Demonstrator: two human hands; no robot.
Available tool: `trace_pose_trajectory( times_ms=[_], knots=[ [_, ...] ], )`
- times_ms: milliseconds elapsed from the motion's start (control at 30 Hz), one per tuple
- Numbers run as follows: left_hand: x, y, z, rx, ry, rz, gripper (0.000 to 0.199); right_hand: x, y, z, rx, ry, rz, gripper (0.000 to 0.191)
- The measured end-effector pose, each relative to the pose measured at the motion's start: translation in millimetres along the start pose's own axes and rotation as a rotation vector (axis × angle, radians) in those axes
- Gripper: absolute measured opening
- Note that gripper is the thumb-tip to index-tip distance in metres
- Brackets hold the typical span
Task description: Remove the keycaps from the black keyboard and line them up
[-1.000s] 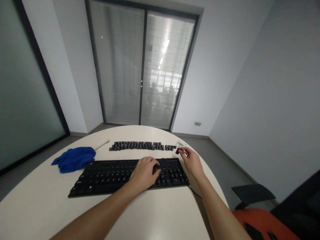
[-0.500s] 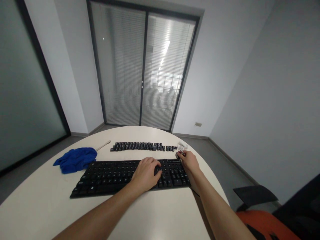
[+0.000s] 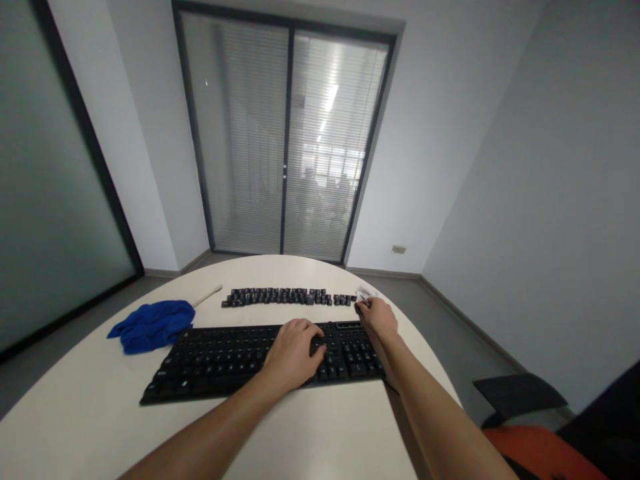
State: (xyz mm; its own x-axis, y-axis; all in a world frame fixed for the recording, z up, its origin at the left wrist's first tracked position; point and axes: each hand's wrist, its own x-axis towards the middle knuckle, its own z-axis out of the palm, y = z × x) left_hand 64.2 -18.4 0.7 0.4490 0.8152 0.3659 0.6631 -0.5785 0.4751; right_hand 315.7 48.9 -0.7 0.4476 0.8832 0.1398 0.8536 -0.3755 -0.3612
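A black keyboard (image 3: pixel 215 360) lies at a slight slant on the table. My left hand (image 3: pixel 295 350) rests on it right of the middle, fingers apart and curved over the keys, with nothing held. Just beyond the keyboard's far right corner is my right hand (image 3: pixel 377 319), its fingers pinched on a small thin object that I cannot make out. Loose black keycaps (image 3: pixel 280 297) stand in rows behind the keyboard, their right end close to my right fingertips. Some crumpled white tissue (image 3: pixel 367 293) lies just past that hand.
On the left of the round cream table (image 3: pixel 320 433) is a bunched blue cloth (image 3: pixel 153 325), with a thin pale stick (image 3: pixel 208 295) beside it. A chair with a black armrest (image 3: pixel 520 395) and orange seat stands at the lower right.
My right hand has shifted slightly toward the tissue and the right end of the keycap rows. My left hand stays on the keyboard. The view has tilted a little.
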Motion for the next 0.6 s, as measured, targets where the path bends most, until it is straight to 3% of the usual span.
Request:
trace_pose_trajectory(
  times_ms=[367, 600],
  knots=[
    [0, -1, -1.1, 0.010, 0.001, 0.002, 0.017, -5, -10, -3, -0.003, 0.012, -0.005, 0.040],
    [1, 0, -0.6, 0.010, 0.005, 0.012, 0.017, -18, -26, -18, 0.001, 0.035, -0.045, 0.044]
  ],
)
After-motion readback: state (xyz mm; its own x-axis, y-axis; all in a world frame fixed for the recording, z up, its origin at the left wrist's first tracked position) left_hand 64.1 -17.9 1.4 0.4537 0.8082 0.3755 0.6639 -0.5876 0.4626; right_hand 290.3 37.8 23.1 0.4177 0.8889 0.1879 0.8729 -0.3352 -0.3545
